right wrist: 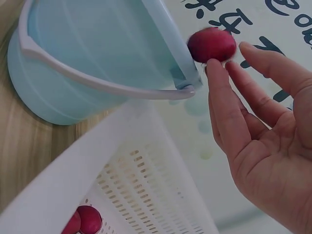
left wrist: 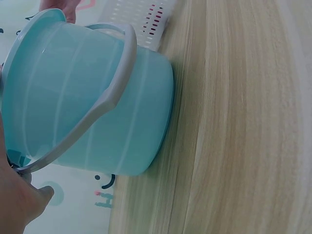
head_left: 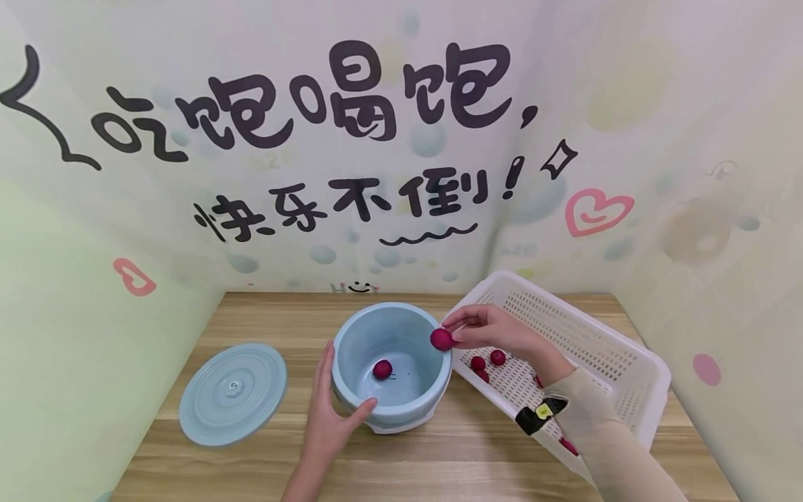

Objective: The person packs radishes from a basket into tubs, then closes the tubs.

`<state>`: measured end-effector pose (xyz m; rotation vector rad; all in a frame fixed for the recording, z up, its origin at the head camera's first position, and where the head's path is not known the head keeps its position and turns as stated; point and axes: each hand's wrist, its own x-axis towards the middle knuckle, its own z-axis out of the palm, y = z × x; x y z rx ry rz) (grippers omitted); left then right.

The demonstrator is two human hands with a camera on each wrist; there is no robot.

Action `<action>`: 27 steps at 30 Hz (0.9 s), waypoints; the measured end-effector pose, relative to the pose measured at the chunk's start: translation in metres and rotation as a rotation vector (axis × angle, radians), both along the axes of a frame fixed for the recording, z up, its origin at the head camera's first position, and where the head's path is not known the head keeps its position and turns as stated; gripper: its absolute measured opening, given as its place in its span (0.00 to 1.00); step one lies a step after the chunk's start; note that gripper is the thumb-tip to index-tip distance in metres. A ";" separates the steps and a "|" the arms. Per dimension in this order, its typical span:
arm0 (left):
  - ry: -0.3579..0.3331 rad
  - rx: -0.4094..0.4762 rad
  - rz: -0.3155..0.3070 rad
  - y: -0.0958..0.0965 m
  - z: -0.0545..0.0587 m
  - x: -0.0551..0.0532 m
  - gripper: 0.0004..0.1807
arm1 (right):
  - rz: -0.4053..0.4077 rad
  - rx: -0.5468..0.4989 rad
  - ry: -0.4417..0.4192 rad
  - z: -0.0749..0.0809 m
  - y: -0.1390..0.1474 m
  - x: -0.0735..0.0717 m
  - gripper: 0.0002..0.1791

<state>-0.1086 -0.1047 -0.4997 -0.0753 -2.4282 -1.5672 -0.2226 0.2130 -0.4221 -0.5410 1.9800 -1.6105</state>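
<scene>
Pinching red fruit (head_left: 442, 340) with right hand (head_left: 498, 329) at two o'clock of blue bucket (head_left: 395, 322); resting outspread left hand (head_left: 332, 411) at eight (showing second fruit (head_left: 382, 369) inside, head view only).

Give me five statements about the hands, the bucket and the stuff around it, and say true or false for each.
1. The left hand touches the blue bucket. True.
2. The lid covers the bucket. False: it lies on the table, beside the bucket.
3. The right hand has a red fruit at its fingertips. True.
4. The white basket is empty. False: several fruits lie in it.
5. One fruit lies inside the bucket. True.
</scene>
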 end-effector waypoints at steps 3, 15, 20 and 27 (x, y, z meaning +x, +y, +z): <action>0.005 0.003 -0.001 0.000 -0.001 0.000 0.62 | -0.003 0.002 0.005 0.000 0.000 0.001 0.22; 0.021 0.016 -0.004 0.002 0.000 0.000 0.62 | -0.014 0.005 0.014 -0.006 0.010 0.001 0.22; 0.015 0.016 -0.002 0.001 0.000 0.000 0.62 | -0.024 0.007 0.018 -0.011 0.017 0.000 0.22; 0.024 0.017 -0.002 0.001 0.000 0.001 0.62 | -0.038 -0.011 0.019 -0.017 0.028 -0.001 0.24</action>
